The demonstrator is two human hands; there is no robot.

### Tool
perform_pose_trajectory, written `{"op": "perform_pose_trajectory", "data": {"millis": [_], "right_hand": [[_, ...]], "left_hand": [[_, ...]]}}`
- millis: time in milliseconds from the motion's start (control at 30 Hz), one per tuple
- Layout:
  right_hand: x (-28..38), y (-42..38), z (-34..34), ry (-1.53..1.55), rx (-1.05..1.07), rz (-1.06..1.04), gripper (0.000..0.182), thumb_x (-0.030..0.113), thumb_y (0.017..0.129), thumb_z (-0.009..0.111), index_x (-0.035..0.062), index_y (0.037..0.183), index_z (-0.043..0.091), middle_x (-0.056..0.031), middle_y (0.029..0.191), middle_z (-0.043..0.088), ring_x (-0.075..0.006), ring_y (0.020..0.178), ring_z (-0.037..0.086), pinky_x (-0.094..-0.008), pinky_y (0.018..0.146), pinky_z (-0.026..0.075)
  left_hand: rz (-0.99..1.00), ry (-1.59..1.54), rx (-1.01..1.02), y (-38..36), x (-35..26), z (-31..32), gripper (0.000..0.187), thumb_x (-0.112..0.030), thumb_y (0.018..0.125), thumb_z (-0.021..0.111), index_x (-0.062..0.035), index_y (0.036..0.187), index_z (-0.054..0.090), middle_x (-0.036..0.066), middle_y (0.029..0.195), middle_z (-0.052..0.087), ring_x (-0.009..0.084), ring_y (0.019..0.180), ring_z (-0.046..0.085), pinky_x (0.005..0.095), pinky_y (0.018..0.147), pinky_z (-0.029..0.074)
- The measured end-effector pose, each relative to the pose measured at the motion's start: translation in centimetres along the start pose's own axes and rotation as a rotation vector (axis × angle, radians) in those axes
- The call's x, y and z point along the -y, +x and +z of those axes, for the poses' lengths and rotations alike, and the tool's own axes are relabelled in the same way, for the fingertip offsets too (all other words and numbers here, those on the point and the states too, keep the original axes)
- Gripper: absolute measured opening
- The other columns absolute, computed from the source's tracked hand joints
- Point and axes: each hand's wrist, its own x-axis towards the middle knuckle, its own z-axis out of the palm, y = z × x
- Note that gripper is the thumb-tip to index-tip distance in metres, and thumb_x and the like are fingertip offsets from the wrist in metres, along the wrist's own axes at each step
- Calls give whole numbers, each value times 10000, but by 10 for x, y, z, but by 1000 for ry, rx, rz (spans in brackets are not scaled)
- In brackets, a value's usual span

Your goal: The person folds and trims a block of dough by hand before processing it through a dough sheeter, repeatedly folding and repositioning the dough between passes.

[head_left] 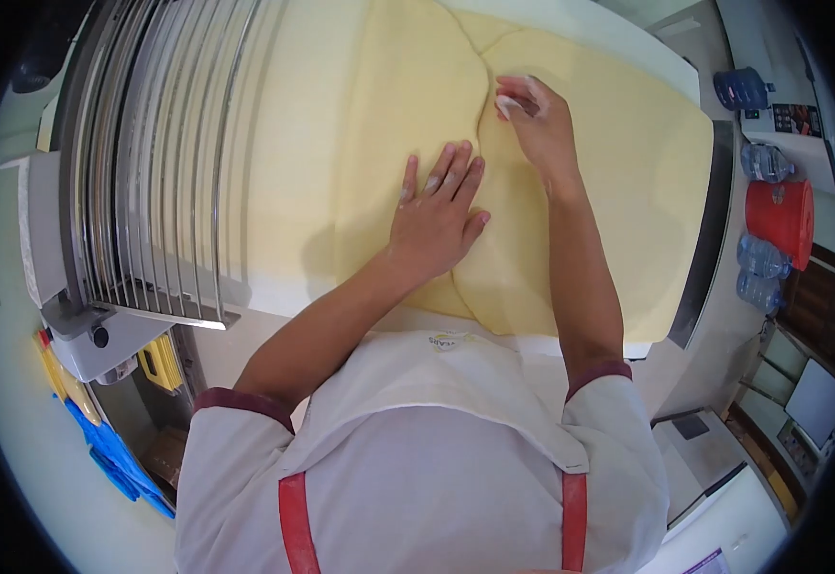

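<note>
A wide sheet of pale yellow dough [618, 182] covers the white belt of a dough sheeter [274, 297]. A second dough sheet [408, 86] overlaps it along a curved seam [483, 105] down the middle. My left hand [437, 215] lies flat on the left sheet beside the seam, fingers spread. My right hand [537, 120] rests on the right sheet just past the seam, with its fingers closed on a small white scraper-like piece [508, 103].
The sheeter's metal wire guard [164, 163] stands raised at the left. Blue gloves or cloth [116, 459] and yellow items lie on the floor at lower left. At right are a red bucket [781, 215], several water bottles [762, 163] and a scale [704, 450].
</note>
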Motion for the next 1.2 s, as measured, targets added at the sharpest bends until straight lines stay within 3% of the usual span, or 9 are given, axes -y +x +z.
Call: {"op": "perform_pose_trajectory", "data": {"millis": [200,400,500,633,667,767,867,967,1200], "right_hand": [[5,2,-6,72,-4,39,328,23,865,571,-37,1188,565,-117,1002,668,-141,839,645,-268,756,520],[20,11,3,-2,22,89,342,31,859,562,-39,1193,535,-125,991,654,-157,828,639,-283,747,520],[30,18,6,43,35,162,339,7,843,519,-43,1178,513,-136,989,653,-177,853,640,-295,751,522],[42,22,7,52,41,177,366,-49,804,434,-41,1166,489,-152,987,653,-207,910,642,-303,771,520],[44,22,8,58,109,148,374,-52,799,426,-40,1168,488,-153,989,655,-205,919,638,-305,782,517],[39,39,5,31,306,16,395,-84,776,427,-14,1148,538,-142,1053,662,-233,957,637,-357,834,508],[19,51,-5,-610,181,-521,422,-124,766,432,7,1129,602,-130,1167,632,-274,1041,605,-387,890,474],[2,52,5,-820,189,-802,426,-127,755,460,38,1099,649,-97,1189,614,-293,1106,557,-406,946,428],[13,64,3,-855,260,-721,269,-72,730,568,83,910,696,-44,989,592,-275,977,540,-409,909,405]], "left_hand": [[6,-162,8,3,6,-9,634,-373,943,490,-19,1447,338,178,1547,240,299,1449,205,559,1152,95],[-13,42,-21,16,7,1,671,-409,929,508,10,1428,347,193,1557,183,298,1461,159,544,1157,98],[11,67,-121,23,5,-15,649,-476,885,556,19,1296,473,208,1448,385,314,1380,341,525,1112,243],[-382,-114,28,87,17,-59,563,-514,808,648,-7,1037,558,133,945,653,312,936,628,451,817,474],[-444,-73,37,101,19,-59,514,-497,791,678,-17,941,575,97,776,669,307,767,664,433,702,505],[-361,-88,-33,113,49,-34,443,-438,798,692,-9,851,594,119,698,651,297,674,658,413,624,508],[-409,-401,-25,102,63,-40,355,-355,826,681,-13,783,599,106,680,647,221,625,646,368,590,497],[-434,-538,55,98,68,-46,290,-297,857,662,-16,808,605,81,657,636,149,599,626,309,563,479],[-452,-663,100,96,67,-52,269,-262,882,650,-12,806,587,57,655,621,113,588,595,260,540,446]]}}
